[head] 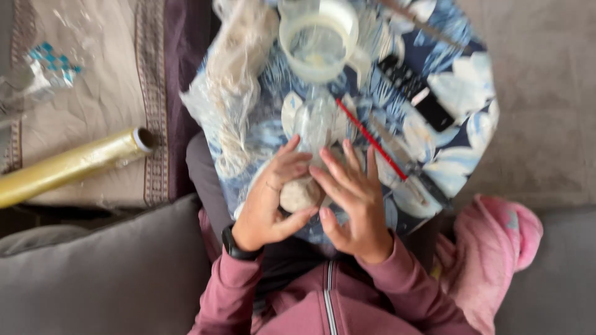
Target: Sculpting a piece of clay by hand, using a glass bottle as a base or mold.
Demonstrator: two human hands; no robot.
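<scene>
Both hands on a pale lump (pixel 298 193) at the near edge of a round table (pixel 472 161) with a blue-and-white leaf cloth. The lump looks like dough; blur leaves that unsure.

Left hand (pixel 270 198): fingers curled over the lump's left side, thumb hooked under its near edge. Clenched around it, grasping. Black band on that wrist.

Right hand (pixel 351 195): fingers spread and mostly straight, laid against the lump's right side and over clear plastic (pixel 316 121) that runs away from the grip. Thumb points toward the left thumb. Touching, not closed; palm released.

The lump sits between the two palms, directly under the fingertips, resting on the cloth.

Around the grip:
- Just beyond the fingertips: the clear plastic, then a clear tub (pixel 318 40) farther out.
- Right of the right hand: a red stick (pixel 372 139) lying diagonal, its near end just beside the fingers.
- Beyond that: a black remote (pixel 417 93).
- Left of the left hand: a crumpled clear bag (pixel 233 93) with pale contents.
- Well left, off the table: a yellowish wrap roll (pixel 74 164) on a beige mat.
- Right of the wrists: pink cloth (pixel 493 248) on a grey sofa.

Frame is motion-blurred, fine detail unreadable.
</scene>
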